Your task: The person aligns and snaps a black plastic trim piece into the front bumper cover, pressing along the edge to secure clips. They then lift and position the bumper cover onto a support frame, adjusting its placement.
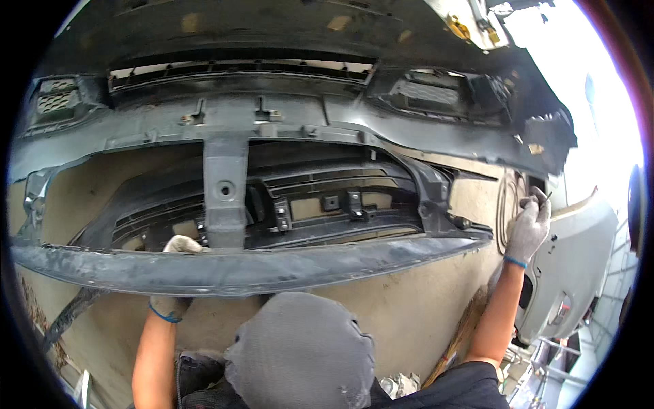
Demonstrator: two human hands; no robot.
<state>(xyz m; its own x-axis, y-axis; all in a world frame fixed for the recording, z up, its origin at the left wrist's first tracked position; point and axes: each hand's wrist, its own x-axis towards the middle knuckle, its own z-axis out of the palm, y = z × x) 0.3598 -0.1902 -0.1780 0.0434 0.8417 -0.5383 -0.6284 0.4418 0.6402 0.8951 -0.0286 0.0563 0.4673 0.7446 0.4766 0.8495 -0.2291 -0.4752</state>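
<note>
A large dark grey car bumper cover (286,112) spans the view, with openings and mesh inserts. My left hand (182,245), in a pale work glove with a blue cuff, wraps round its near long bar (272,271). The fingers curl over the far edge, and the bar hides the palm. My right hand (528,232), gloved alike, is raised at the right, apart from the bumper's right end. Its fingertips are pinched on a small thin dark piece (549,195), too small to name. Through the opening, a black slatted grille part (327,180) shows beneath.
At the right stands a light grey car door panel (575,259), with a looped cable (503,211) beside it. A metal frame (555,365) and a wooden plank (460,334) lie at lower right. A rounded grey cloth shape (300,351) covers the lower middle, over the beige floor (402,300).
</note>
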